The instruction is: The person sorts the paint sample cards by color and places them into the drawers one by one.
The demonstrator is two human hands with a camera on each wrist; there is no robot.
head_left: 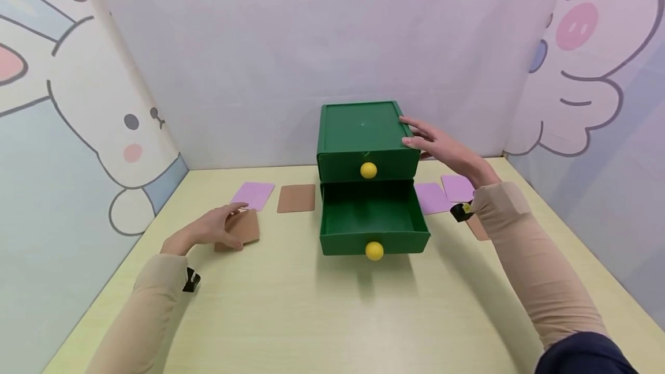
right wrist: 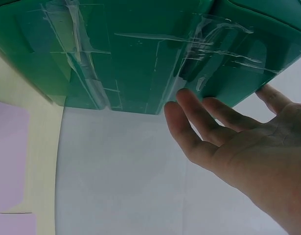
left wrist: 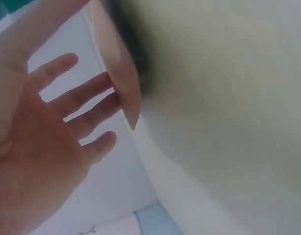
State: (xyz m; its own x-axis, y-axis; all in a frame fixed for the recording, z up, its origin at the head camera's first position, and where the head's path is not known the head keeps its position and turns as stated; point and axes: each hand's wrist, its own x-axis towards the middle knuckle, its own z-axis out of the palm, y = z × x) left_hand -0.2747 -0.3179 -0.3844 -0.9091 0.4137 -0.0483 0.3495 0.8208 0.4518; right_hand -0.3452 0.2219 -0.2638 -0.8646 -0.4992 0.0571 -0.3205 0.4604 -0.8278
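On the left of the table, my left hand [head_left: 210, 227] holds a brown card [head_left: 246, 225] by its edges between thumb and fingers. The left wrist view shows that card [left wrist: 122, 73] tipped up off the table, fingertips at its edge. A green drawer unit [head_left: 363, 126] stands in the middle. Its upper drawer [head_left: 340, 167] is closed and its lower drawer [head_left: 337, 242] is pulled out with nothing inside; each has a yellow knob. My right hand [head_left: 441, 146] rests at the unit's upper right side with fingers extended, fingertips against the taped green wall [right wrist: 140, 73] in the right wrist view.
A purple card [head_left: 254, 194] and another brown card [head_left: 296, 198] lie left of the unit. To its right are two purple cards, one [head_left: 432, 198] beside the drawer, and a brown card [head_left: 478, 228] partly behind my right wrist. Cartoon-printed walls border the table.
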